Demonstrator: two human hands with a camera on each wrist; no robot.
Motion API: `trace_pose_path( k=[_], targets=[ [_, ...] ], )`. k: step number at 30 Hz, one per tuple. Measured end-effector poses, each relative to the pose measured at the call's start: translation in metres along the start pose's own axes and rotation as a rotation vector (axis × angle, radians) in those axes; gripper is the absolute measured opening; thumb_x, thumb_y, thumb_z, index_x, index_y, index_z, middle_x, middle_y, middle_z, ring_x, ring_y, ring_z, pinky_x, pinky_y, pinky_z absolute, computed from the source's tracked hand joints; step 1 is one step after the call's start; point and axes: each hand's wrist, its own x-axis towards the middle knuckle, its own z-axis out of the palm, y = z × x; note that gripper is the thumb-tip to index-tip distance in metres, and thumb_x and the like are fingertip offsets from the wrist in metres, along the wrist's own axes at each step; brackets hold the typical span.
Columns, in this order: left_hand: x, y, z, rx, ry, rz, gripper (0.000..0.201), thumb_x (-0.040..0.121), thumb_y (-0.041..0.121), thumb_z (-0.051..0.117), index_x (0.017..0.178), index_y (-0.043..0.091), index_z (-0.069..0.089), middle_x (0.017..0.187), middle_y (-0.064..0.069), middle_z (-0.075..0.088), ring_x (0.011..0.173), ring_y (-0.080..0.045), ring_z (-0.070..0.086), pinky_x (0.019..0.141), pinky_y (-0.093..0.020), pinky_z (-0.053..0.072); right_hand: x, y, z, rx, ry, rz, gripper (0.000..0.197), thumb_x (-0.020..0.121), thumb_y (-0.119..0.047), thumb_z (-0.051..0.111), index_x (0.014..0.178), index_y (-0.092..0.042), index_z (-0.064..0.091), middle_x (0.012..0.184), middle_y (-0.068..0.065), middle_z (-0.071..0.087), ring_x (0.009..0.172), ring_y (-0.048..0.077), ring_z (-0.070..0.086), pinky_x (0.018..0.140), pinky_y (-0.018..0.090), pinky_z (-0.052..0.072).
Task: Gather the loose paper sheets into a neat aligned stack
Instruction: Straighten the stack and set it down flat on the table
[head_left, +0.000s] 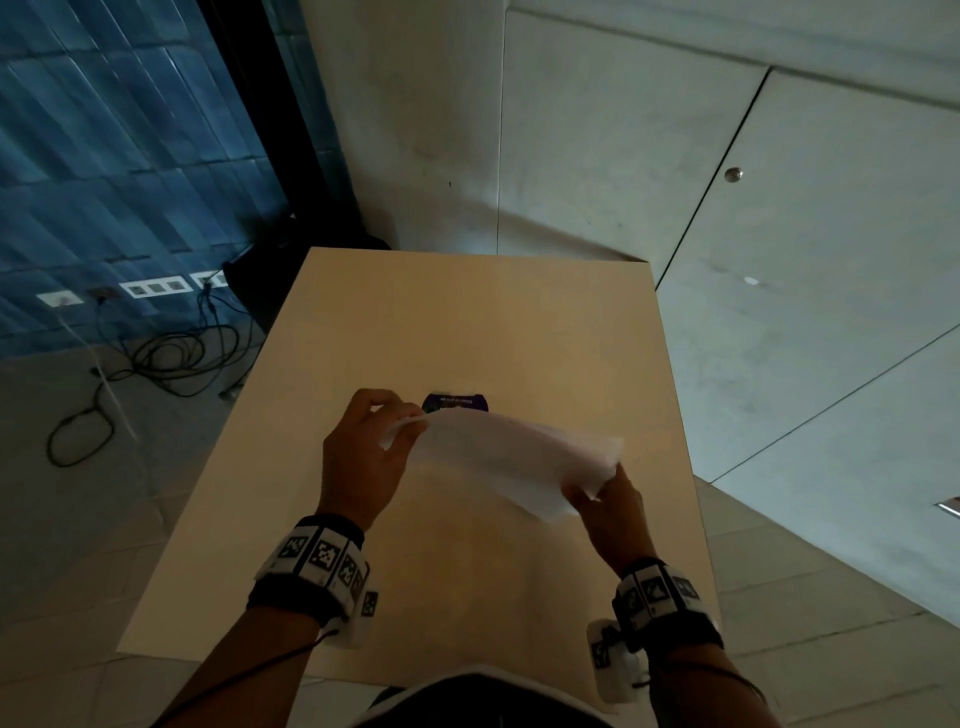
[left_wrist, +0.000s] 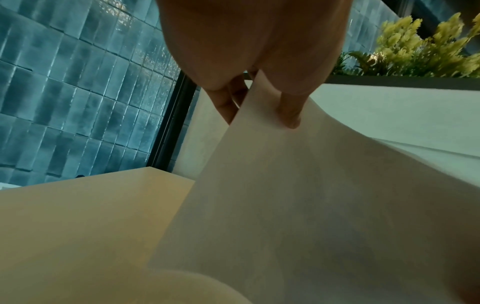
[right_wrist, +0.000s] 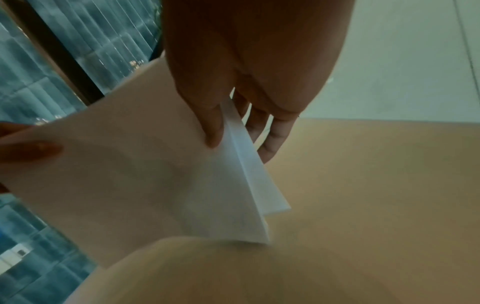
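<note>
A bundle of white paper sheets (head_left: 504, 457) hangs in the air above the tan table (head_left: 467, 322), held at both ends. My left hand (head_left: 384, 431) pinches the left end, thumb on one face and fingers behind, as the left wrist view shows on the sheets (left_wrist: 298, 195). My right hand (head_left: 597, 493) pinches the right end. In the right wrist view the sheets (right_wrist: 130, 174) fan apart at their lower right corners, so their edges are not flush. My right thumb lies on the front face, the fingers (right_wrist: 270, 142) behind.
A small dark purple object with a label (head_left: 456, 402) lies on the table just beyond the sheets, partly hidden by them. Cables (head_left: 171, 358) trail on the floor to the left. Concrete wall panels stand behind and to the right.
</note>
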Motion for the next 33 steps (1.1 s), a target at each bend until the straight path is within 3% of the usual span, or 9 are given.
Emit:
trace_pose_path(
  k=[6, 11, 14, 16, 19, 21, 25, 29, 33],
  targets=[
    [0.002, -0.002, 0.0, -0.259, 0.032, -0.186, 0.014, 0.08, 0.023, 0.075, 0.093, 0.02, 0.069, 0.09, 0.007, 0.066, 0.083, 0.001, 0.061, 0.072, -0.013, 0.051, 0.008, -0.007, -0.005, 0.058, 0.109, -0.07, 0.024, 0.089, -0.013, 0.067, 0.113, -0.013, 0.069, 0.092, -0.003, 0.069, 0.083, 0.011, 0.065, 0.067, 0.011, 0.047],
    [-0.017, -0.013, 0.01, -0.379, -0.03, -0.444, 0.048, 0.077, 0.03, 0.079, 0.119, 0.028, 0.054, 0.096, 0.008, 0.066, 0.09, -0.003, 0.063, 0.074, -0.019, 0.053, 0.008, 0.003, -0.001, 0.042, 0.148, -0.034, 0.013, 0.091, -0.013, 0.064, 0.102, -0.01, 0.068, 0.08, 0.0, 0.066, 0.077, 0.02, 0.062, 0.062, 0.016, 0.046],
    [-0.03, -0.021, 0.02, -0.409, -0.109, -0.515, 0.04, 0.079, 0.025, 0.077, 0.114, 0.028, 0.057, 0.102, 0.004, 0.064, 0.094, -0.015, 0.063, 0.083, -0.033, 0.056, 0.007, 0.014, -0.001, 0.042, 0.143, -0.009, 0.016, 0.092, -0.018, 0.062, 0.107, -0.014, 0.067, 0.087, 0.001, 0.068, 0.085, 0.023, 0.064, 0.063, 0.019, 0.045],
    [-0.036, -0.024, 0.025, -0.41, -0.158, -0.543, 0.027, 0.081, 0.019, 0.075, 0.105, 0.025, 0.063, 0.097, 0.007, 0.065, 0.091, -0.013, 0.063, 0.088, -0.039, 0.055, 0.007, 0.019, -0.002, 0.026, 0.097, -0.01, 0.021, 0.092, -0.019, 0.064, 0.112, -0.016, 0.067, 0.094, -0.001, 0.069, 0.088, 0.02, 0.064, 0.069, 0.024, 0.046],
    [-0.038, -0.026, 0.029, -0.418, -0.186, -0.543, 0.024, 0.083, 0.017, 0.073, 0.09, 0.038, 0.064, 0.084, 0.02, 0.069, 0.084, 0.003, 0.064, 0.085, -0.033, 0.054, 0.007, 0.021, -0.002, -0.01, 0.043, 0.018, 0.028, 0.091, -0.018, 0.065, 0.118, -0.01, 0.067, 0.099, -0.002, 0.066, 0.093, 0.018, 0.061, 0.08, 0.028, 0.045],
    [-0.036, -0.024, 0.031, -0.445, -0.167, -0.536, 0.024, 0.084, 0.018, 0.072, 0.093, 0.038, 0.064, 0.085, 0.025, 0.07, 0.085, 0.009, 0.064, 0.083, -0.025, 0.052, 0.007, 0.017, -0.003, 0.0, 0.06, 0.017, 0.021, 0.092, -0.022, 0.064, 0.11, -0.012, 0.069, 0.089, -0.003, 0.067, 0.085, 0.019, 0.062, 0.072, 0.027, 0.044],
    [-0.03, -0.015, 0.029, -0.508, -0.055, -0.527, 0.023, 0.086, 0.018, 0.069, 0.109, 0.024, 0.065, 0.1, 0.012, 0.068, 0.093, 0.006, 0.062, 0.08, -0.013, 0.049, 0.0, 0.002, -0.001, 0.073, 0.153, -0.041, 0.01, 0.093, -0.033, 0.062, 0.095, -0.025, 0.066, 0.076, 0.0, 0.069, 0.069, 0.015, 0.059, 0.061, 0.029, 0.045],
    [-0.031, -0.014, 0.034, -0.521, -0.04, -0.498, 0.023, 0.088, 0.016, 0.067, 0.102, 0.034, 0.064, 0.102, 0.014, 0.067, 0.095, 0.004, 0.063, 0.083, -0.013, 0.052, -0.002, 0.006, 0.007, 0.065, 0.161, 0.008, 0.025, 0.093, -0.027, 0.063, 0.112, -0.012, 0.069, 0.094, 0.003, 0.072, 0.088, 0.023, 0.066, 0.073, 0.029, 0.046],
    [-0.04, -0.023, 0.043, -0.445, -0.074, -0.639, 0.034, 0.086, 0.015, 0.069, 0.118, 0.009, 0.063, 0.102, -0.001, 0.063, 0.095, -0.018, 0.06, 0.09, -0.033, 0.049, -0.003, 0.016, 0.011, -0.041, 0.069, 0.088, 0.034, 0.093, -0.014, 0.062, 0.125, -0.006, 0.063, 0.116, 0.013, 0.07, 0.109, 0.028, 0.064, 0.082, 0.026, 0.041]
  ],
)
